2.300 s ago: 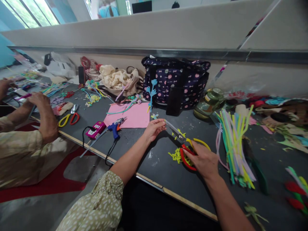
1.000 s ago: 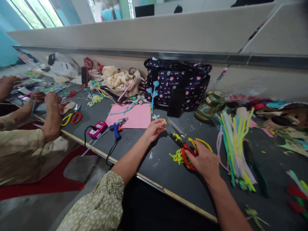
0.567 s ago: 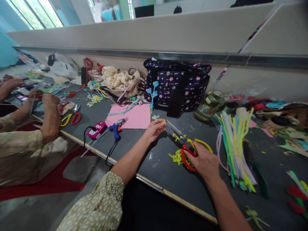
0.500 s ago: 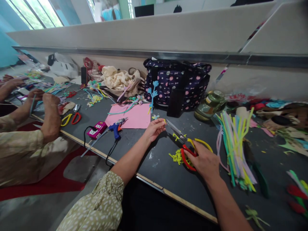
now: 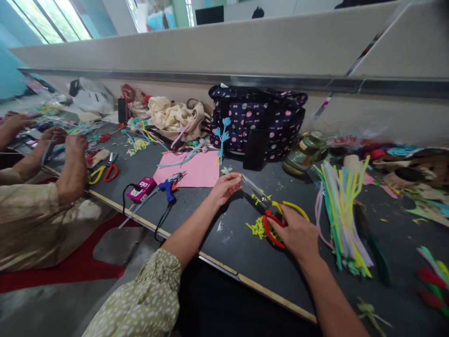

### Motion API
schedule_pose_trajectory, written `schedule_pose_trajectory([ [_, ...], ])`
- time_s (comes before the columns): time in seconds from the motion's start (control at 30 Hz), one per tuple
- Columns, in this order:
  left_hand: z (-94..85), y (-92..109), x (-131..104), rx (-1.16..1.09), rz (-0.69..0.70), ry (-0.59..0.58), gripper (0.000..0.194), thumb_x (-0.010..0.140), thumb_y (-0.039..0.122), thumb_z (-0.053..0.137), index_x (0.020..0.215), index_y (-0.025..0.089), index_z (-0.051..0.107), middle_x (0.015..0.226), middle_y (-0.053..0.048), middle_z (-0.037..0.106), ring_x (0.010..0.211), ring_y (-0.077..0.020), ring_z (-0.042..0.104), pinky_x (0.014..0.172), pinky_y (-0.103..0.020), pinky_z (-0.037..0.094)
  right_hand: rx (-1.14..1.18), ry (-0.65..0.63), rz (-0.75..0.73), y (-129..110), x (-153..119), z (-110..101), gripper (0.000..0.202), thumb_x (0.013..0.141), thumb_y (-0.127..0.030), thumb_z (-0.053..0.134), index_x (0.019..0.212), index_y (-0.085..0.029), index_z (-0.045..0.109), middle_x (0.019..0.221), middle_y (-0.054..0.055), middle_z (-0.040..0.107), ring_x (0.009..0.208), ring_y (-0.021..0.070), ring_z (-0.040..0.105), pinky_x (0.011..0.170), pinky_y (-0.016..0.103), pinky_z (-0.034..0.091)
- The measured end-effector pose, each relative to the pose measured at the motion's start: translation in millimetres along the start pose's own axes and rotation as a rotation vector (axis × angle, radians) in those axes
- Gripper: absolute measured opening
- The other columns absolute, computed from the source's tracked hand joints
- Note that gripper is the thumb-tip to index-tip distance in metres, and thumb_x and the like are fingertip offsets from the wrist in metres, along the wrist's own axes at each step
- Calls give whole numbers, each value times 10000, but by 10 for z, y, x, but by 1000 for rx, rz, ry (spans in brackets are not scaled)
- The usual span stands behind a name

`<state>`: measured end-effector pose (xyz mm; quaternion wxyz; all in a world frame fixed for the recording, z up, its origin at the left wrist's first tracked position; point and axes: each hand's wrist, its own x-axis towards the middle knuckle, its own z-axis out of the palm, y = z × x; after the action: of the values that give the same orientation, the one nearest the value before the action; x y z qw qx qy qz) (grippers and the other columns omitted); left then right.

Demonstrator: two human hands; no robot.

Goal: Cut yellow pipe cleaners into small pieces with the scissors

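My right hand [image 5: 297, 230] is closed round the red and yellow handles of a pair of scissors [image 5: 264, 200]. The blades point up and left, and their tips reach the fingertips of my left hand [image 5: 226, 188]. In a pinch, the left fingers hold a small yellow piece [image 5: 240, 176], mostly hidden by them. Below the blades lies a little heap of cut yellow pieces [image 5: 258, 228] on the dark table [image 5: 224, 252]. More yellow bits show behind the blades.
To the left are a pink sheet [image 5: 199, 171], a blue glue gun [image 5: 169, 187] and a magenta box [image 5: 142, 188]. A patterned bag [image 5: 270, 121] stands behind, near a green jar [image 5: 305, 154]. Coloured pipe cleaners [image 5: 345, 215] lie right. A co-worker's hands [image 5: 75, 142] work far left.
The scissor blades look closer together at the left fingertips. My right hand has shifted very slightly left, while my left hand stays in place. The co-worker's hands have moved a little.
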<state>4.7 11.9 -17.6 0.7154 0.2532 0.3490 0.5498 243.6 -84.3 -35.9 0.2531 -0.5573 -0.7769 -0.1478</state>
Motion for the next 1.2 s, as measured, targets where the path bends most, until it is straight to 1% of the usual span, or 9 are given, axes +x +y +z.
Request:
schedule_pose_trajectory([
  [0.3,18,4,-6,-47,-31,9,277,609,115,797,847,121,655,645,17,627,554,-69,577,688,-255,520,41,-14,-1,-8,3,-8,504,859,-556,516,1132,-144,611,923,64,703,801,163,635,674,256,415],
  [0.5,9,-16,-1,-63,-38,-1,283,608,119,796,851,118,652,625,14,618,554,-72,573,690,-263,527,22,-4,-3,-24,12,-23,493,860,-556,519,1120,-150,622,894,54,707,779,166,642,646,251,412],
  [0.63,14,-22,-3,-64,-39,-10,285,599,111,797,847,111,656,608,15,614,544,-69,566,678,-261,530,36,26,-17,-23,20,-25,497,873,-555,496,1111,-141,633,916,74,714,791,173,649,660,256,425],
  [0.83,21,-25,-11,-48,-29,-6,284,595,117,799,842,114,658,614,13,623,538,-71,569,678,-265,525,54,3,-6,-13,11,-11,491,880,-550,484,1119,-149,636,905,81,715,763,171,649,660,261,432],
  [1.03,-15,-45,9,-42,-18,-24,293,594,139,805,848,120,659,618,18,620,536,-71,568,682,-272,525,53,18,-23,-14,13,-13,498,880,-554,486,1106,-139,642,924,86,716,800,173,658,670,255,444],
  [1.2,-13,-44,5,-45,-35,-14,297,591,130,805,847,129,655,604,29,609,525,-65,556,700,-278,522,36,20,-27,-12,15,-5,502,879,-565,480,1085,-142,654,875,69,715,753,164,654,640,256,438],
])
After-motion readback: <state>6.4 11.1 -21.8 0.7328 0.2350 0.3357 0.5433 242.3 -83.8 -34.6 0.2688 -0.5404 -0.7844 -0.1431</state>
